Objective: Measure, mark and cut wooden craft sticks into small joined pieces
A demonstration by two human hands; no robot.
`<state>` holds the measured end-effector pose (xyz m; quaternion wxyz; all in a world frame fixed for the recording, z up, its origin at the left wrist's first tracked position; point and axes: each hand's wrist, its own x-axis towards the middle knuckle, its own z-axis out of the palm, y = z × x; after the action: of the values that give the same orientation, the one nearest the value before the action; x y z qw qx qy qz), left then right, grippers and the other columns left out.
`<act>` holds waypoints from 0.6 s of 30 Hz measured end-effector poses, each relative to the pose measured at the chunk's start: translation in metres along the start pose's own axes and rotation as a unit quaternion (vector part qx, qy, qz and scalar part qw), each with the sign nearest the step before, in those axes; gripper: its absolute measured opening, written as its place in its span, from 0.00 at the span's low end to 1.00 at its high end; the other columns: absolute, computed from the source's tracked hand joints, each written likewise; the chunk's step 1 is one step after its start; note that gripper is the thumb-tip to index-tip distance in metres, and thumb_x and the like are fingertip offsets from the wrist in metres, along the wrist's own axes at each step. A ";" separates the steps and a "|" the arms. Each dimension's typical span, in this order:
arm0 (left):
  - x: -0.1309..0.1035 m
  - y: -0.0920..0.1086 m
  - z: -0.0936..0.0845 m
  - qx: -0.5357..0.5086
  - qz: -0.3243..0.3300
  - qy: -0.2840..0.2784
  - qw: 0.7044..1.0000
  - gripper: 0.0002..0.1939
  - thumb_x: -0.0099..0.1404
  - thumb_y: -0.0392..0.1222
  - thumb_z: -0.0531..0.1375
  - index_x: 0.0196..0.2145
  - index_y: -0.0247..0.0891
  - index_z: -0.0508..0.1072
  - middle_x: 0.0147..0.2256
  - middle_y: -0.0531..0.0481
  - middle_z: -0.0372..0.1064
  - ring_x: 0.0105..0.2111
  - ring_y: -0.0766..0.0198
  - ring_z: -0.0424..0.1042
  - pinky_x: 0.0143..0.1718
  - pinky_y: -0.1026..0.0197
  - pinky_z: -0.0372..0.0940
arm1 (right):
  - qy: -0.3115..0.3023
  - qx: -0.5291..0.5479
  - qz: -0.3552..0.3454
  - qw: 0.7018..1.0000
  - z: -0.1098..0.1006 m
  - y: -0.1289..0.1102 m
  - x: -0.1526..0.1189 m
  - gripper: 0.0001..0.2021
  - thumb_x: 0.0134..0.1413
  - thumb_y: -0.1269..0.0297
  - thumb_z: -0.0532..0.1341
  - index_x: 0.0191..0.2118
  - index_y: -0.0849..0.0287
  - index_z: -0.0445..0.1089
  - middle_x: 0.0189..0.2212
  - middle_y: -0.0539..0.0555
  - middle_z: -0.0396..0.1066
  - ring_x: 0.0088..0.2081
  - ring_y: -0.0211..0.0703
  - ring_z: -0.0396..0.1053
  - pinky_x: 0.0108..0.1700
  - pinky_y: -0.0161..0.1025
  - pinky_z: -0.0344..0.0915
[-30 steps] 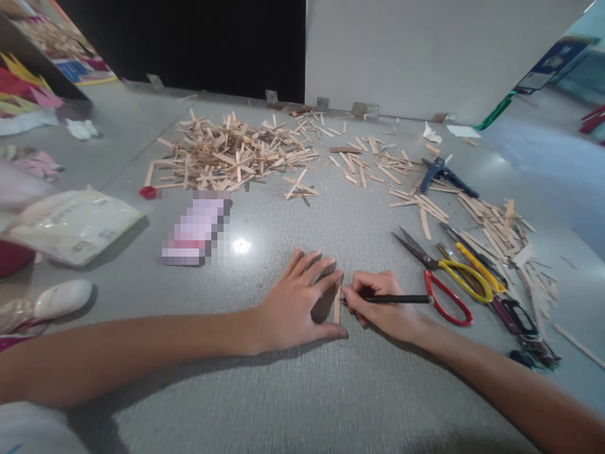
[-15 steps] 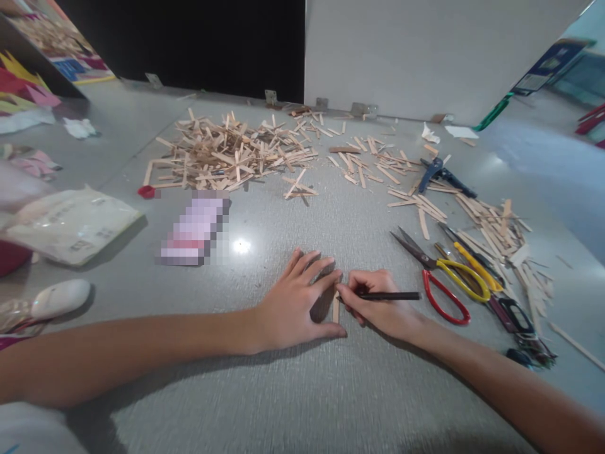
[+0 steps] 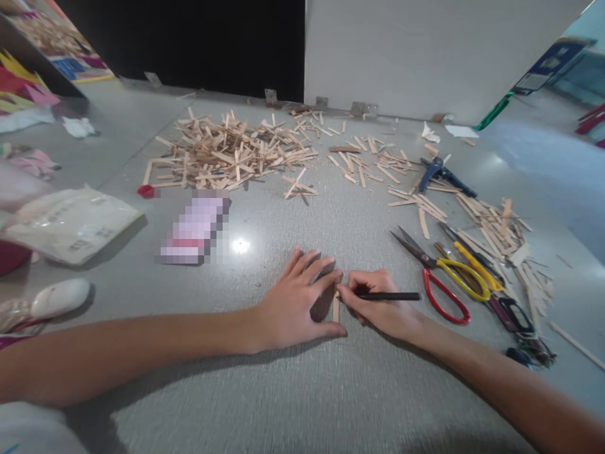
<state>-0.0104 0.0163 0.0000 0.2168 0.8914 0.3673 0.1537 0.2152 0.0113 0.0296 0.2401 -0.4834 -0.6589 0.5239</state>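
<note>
A short piece of wooden craft stick (image 3: 336, 310) lies upright in my view on the grey table. My left hand (image 3: 293, 302) rests with fingers spread, its index finger and thumb at the two ends of the stick, holding it against the tabletop. In a writing grip, my right hand (image 3: 378, 299) is closed around a black pen (image 3: 394, 296). The pen's tip meets the stick near its upper part, partly hidden by the fingers. Red-and-yellow-handled scissors (image 3: 432, 265) lie just right of my right hand.
A heap of craft sticks (image 3: 227, 151) lies at the back, with more sticks (image 3: 496, 227) at right. Dark blue cutters (image 3: 432, 173) and yellow-handled pliers (image 3: 477, 265) are there too. Leftward are a blurred pink item (image 3: 196, 227), a plastic packet (image 3: 75, 224) and a white shoe-like object (image 3: 61, 297).
</note>
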 end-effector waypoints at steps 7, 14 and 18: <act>0.000 0.001 -0.001 0.004 0.000 -0.006 1.000 0.51 0.63 0.78 0.68 0.71 0.40 0.70 0.70 0.35 0.66 0.75 0.31 0.57 0.77 0.26 0.48 | 0.002 -0.003 -0.002 1.000 0.000 -0.002 0.000 0.19 0.65 0.54 0.61 0.23 0.51 0.60 0.13 0.44 0.62 0.15 0.34 0.57 0.20 0.34 0.50; 0.001 0.001 -0.001 0.001 0.000 -0.001 1.000 0.51 0.63 0.77 0.68 0.71 0.38 0.70 0.70 0.33 0.67 0.74 0.30 0.57 0.76 0.24 0.48 | 0.002 -0.011 -0.008 1.000 0.001 -0.001 0.000 0.19 0.65 0.54 0.60 0.23 0.51 0.59 0.13 0.44 0.61 0.16 0.34 0.56 0.20 0.35 0.49; 0.001 0.001 -0.001 0.000 0.000 0.001 1.000 0.51 0.62 0.77 0.69 0.71 0.40 0.70 0.70 0.34 0.67 0.74 0.31 0.57 0.76 0.24 0.48 | 0.000 -0.021 -0.015 1.000 0.001 0.000 0.001 0.19 0.65 0.55 0.60 0.23 0.51 0.59 0.14 0.44 0.61 0.17 0.34 0.55 0.20 0.35 0.50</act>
<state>-0.0096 0.0164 0.0019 0.2160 0.8913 0.3675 0.1543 0.2141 0.0115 0.0297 0.2381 -0.4784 -0.6769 0.5062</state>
